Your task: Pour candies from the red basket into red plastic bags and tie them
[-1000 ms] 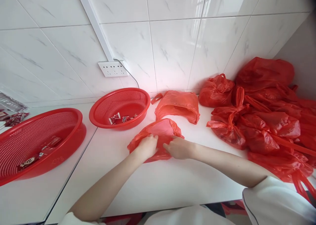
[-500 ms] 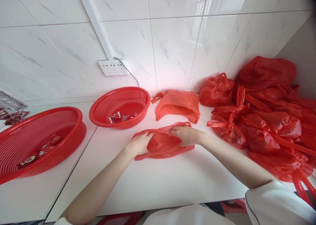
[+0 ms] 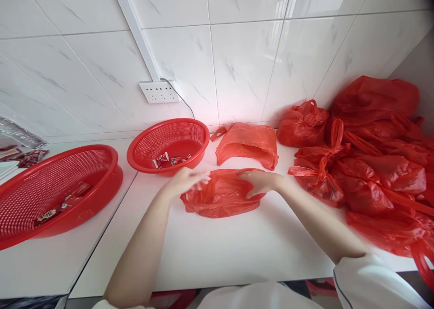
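Note:
In the head view a red plastic bag [image 3: 222,200] lies on the white table with its mouth spread apart. My left hand [image 3: 185,182] is above the bag's left edge, fingers stretched out and slightly blurred, holding nothing. At the bag's right side is my right hand [image 3: 259,181], its fingers apart inside the opening and partly against the plastic. Just behind sits a second red bag [image 3: 249,139], also with its mouth open. The smaller red basket [image 3: 169,139], behind my left hand, has several small wrapped packets [image 3: 174,161] at its bottom.
A larger red basket [image 3: 84,205] with a few packets stands at the left. Several filled, knotted red bags [image 3: 366,178] are heaped at the right, near the tiled wall [image 3: 244,69]. A socket strip [image 3: 160,92] with a cable is on the wall.
My left hand has come off the bag's left side, moving up and left with its fingers spread. The front bag's mouth is wider. The view has shifted slightly.

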The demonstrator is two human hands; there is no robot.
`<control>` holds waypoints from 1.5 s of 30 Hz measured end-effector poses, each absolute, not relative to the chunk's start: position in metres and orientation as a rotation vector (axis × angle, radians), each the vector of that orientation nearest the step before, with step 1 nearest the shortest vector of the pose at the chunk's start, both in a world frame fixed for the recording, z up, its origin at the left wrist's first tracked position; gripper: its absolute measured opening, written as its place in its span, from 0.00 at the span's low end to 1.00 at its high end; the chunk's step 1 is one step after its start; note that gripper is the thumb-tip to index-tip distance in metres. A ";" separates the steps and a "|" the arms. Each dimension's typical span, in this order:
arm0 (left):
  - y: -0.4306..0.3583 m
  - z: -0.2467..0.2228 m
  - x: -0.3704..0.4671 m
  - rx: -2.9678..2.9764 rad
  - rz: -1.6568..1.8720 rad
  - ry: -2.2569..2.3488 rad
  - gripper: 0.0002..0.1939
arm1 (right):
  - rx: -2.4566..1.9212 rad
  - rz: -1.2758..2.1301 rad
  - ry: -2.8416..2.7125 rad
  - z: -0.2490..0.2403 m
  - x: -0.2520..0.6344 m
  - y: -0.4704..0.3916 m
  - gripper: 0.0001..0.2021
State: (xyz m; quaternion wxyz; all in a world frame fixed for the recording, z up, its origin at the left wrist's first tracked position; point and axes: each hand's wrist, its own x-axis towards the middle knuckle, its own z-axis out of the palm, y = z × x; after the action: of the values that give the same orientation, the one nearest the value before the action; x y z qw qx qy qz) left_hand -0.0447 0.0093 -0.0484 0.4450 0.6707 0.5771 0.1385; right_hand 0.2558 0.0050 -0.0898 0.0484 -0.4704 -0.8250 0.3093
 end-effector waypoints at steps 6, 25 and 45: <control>0.025 -0.076 -0.084 0.683 0.807 1.461 0.49 | -1.178 1.039 -2.554 -0.041 0.258 -0.010 0.28; 0.008 -0.103 -0.066 0.737 1.272 1.171 0.10 | -0.940 0.873 -2.350 -0.017 0.240 0.004 0.17; -0.010 -0.141 -0.020 1.307 1.135 1.245 0.29 | -1.020 0.250 -2.405 -0.086 0.175 0.024 0.31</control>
State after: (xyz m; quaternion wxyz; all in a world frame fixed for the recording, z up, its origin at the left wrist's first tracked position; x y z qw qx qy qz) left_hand -0.0197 -0.0103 -0.1405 0.4835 0.5365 0.5110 0.4661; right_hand 0.1747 0.0242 -0.0858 0.2560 -0.3756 -0.8859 0.0922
